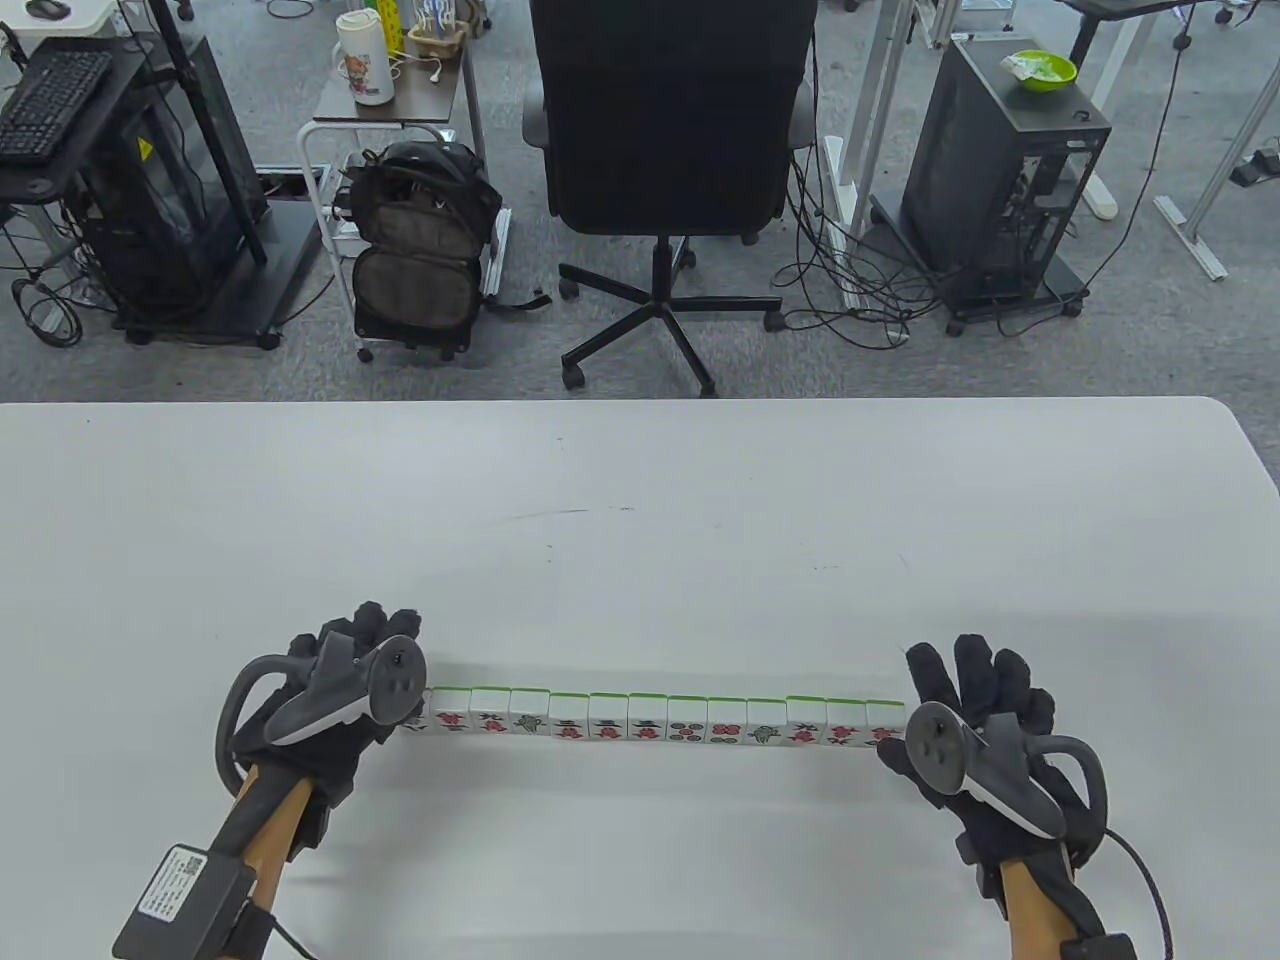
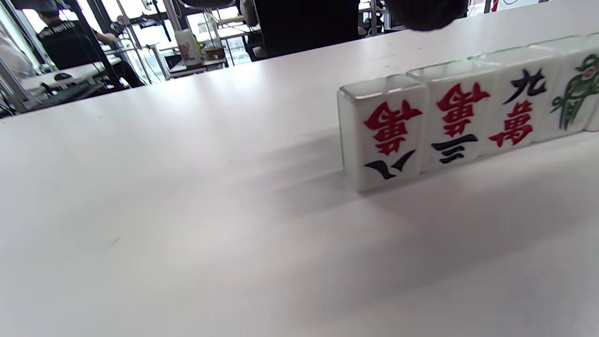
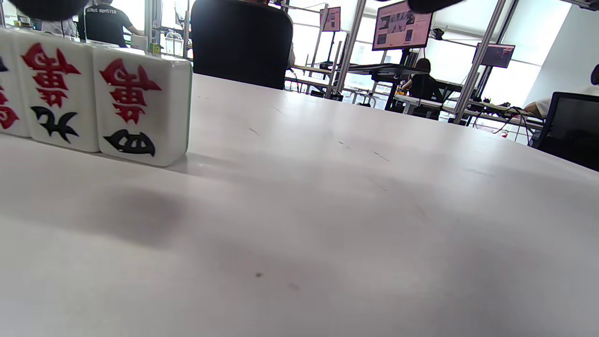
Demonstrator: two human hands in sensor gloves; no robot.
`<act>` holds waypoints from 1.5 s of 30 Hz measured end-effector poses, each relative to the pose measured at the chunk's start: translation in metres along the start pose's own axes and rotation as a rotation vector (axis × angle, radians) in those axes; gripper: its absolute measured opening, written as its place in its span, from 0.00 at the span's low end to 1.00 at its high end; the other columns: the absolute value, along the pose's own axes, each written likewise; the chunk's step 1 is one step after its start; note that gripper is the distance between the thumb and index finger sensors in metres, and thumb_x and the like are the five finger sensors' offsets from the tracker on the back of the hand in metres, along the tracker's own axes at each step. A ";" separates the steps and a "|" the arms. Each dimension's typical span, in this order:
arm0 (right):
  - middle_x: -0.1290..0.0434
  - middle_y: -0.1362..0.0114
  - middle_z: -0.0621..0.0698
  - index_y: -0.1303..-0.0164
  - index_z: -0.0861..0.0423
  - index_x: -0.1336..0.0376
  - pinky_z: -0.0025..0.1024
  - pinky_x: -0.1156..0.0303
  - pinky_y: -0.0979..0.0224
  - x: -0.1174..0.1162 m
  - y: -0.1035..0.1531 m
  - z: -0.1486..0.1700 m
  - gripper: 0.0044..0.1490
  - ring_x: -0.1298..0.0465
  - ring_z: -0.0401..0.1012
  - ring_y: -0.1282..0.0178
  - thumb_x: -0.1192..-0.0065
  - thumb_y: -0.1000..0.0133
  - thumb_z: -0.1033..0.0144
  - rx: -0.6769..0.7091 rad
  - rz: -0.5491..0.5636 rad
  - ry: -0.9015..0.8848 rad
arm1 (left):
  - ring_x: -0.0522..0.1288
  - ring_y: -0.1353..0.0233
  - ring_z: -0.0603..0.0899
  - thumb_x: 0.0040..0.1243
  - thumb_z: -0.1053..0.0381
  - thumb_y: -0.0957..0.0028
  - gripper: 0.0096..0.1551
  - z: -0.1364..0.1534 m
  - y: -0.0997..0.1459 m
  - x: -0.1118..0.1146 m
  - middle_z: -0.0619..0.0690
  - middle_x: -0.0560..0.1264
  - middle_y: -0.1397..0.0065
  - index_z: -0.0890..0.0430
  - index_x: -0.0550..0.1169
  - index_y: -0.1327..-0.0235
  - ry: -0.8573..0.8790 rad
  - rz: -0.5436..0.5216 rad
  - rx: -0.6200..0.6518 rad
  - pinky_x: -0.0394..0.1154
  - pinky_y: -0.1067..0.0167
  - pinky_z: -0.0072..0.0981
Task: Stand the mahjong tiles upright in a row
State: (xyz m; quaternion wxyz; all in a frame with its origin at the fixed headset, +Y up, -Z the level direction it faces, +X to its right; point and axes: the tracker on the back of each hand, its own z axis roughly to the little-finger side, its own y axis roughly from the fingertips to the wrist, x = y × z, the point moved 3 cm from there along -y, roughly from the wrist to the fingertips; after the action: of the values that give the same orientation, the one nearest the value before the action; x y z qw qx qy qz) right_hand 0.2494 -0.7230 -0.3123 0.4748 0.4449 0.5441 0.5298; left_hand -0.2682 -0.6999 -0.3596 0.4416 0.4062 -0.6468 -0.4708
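Note:
A row of several white mahjong tiles (image 1: 667,720) with green backs stands upright, faces toward me, near the front of the white table (image 1: 640,500). My left hand (image 1: 372,630) sits at the row's left end, holding nothing. The left wrist view shows the end tile (image 2: 383,131) with bare table to its left and a fingertip (image 2: 426,11) above it. My right hand (image 1: 975,672) sits at the row's right end with fingers spread, holding nothing. The right wrist view shows the end tile (image 3: 140,110) standing free.
The table's far edge (image 1: 640,402) runs across the middle of the table view. Beyond it stand a black office chair (image 1: 665,120), a backpack (image 1: 420,250) and computer towers on the floor. No other tiles lie on the table.

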 end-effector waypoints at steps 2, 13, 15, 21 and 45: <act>0.71 0.14 0.66 0.23 0.44 0.79 0.76 0.52 0.21 0.001 0.001 -0.003 0.62 0.61 0.73 0.15 0.57 0.50 0.25 -0.001 0.018 0.017 | 0.49 0.11 0.76 0.48 0.31 0.34 0.53 -0.001 0.007 -0.002 0.64 0.43 0.06 0.52 0.41 0.09 -0.026 -0.037 -0.021 0.47 0.19 0.74; 0.76 0.16 0.67 0.23 0.46 0.81 0.80 0.56 0.24 -0.002 0.000 -0.012 0.64 0.68 0.75 0.18 0.61 0.51 0.23 -0.001 0.027 0.044 | 0.38 0.13 0.80 0.42 0.26 0.36 0.58 -0.018 0.028 0.001 0.66 0.34 0.08 0.53 0.34 0.11 -0.143 -0.252 -0.067 0.40 0.24 0.82; 0.76 0.16 0.67 0.23 0.47 0.81 0.81 0.57 0.25 -0.003 -0.001 -0.012 0.64 0.68 0.76 0.18 0.61 0.51 0.22 0.003 0.016 0.027 | 0.38 0.13 0.81 0.43 0.26 0.37 0.57 -0.017 0.028 0.007 0.66 0.35 0.07 0.52 0.35 0.10 -0.132 -0.269 -0.059 0.40 0.25 0.83; 0.77 0.16 0.67 0.23 0.47 0.81 0.81 0.57 0.25 -0.002 -0.001 -0.013 0.64 0.69 0.76 0.19 0.62 0.51 0.22 -0.002 0.014 0.036 | 0.36 0.14 0.81 0.41 0.25 0.37 0.58 -0.007 0.025 0.015 0.66 0.33 0.08 0.52 0.33 0.11 -0.114 -0.221 -0.086 0.38 0.25 0.83; 0.77 0.16 0.67 0.23 0.48 0.81 0.81 0.57 0.25 -0.003 -0.001 -0.015 0.65 0.69 0.76 0.19 0.62 0.51 0.22 0.003 0.017 0.052 | 0.36 0.14 0.82 0.40 0.25 0.37 0.58 0.000 0.028 0.017 0.67 0.33 0.09 0.53 0.32 0.12 -0.086 -0.212 -0.108 0.39 0.25 0.83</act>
State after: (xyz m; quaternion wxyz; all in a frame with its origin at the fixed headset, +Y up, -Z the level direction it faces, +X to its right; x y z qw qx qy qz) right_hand 0.2346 -0.7285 -0.3135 0.4552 0.4365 0.5531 0.5443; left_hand -0.2757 -0.7093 -0.3292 0.3824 0.4273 -0.5922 -0.5662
